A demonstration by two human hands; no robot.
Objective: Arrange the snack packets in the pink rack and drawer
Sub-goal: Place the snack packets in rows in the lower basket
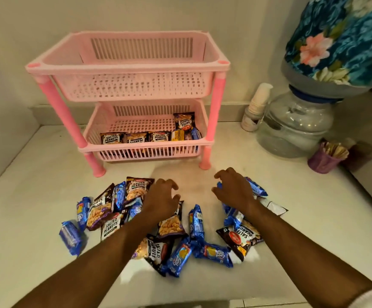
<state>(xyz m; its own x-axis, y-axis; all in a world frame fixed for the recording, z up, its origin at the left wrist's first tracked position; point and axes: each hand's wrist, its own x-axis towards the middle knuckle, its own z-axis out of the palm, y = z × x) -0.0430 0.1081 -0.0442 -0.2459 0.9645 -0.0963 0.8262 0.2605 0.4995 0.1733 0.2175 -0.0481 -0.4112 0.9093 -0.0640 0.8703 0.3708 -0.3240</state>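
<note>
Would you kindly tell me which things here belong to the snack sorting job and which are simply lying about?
Part of the job:
- pink rack
- peanut packets and blue biscuit packets heaped on the counter
- packets already in the lower basket
- left hand, right hand, both empty

Just lying about:
- water dispenser with its floral cover
- stack of paper cups
- purple cup of sticks

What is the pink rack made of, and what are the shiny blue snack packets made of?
The pink two-tier slotted rack looks like moulded plastic with a smooth, slightly glossy finish: its one even colour, thin slotted walls and rounded tube legs suggest that. The shiny blue biscuit packets on the white counter seem to be thin plastic film, going by their crinkles, crimped ends and bright glints.
</note>
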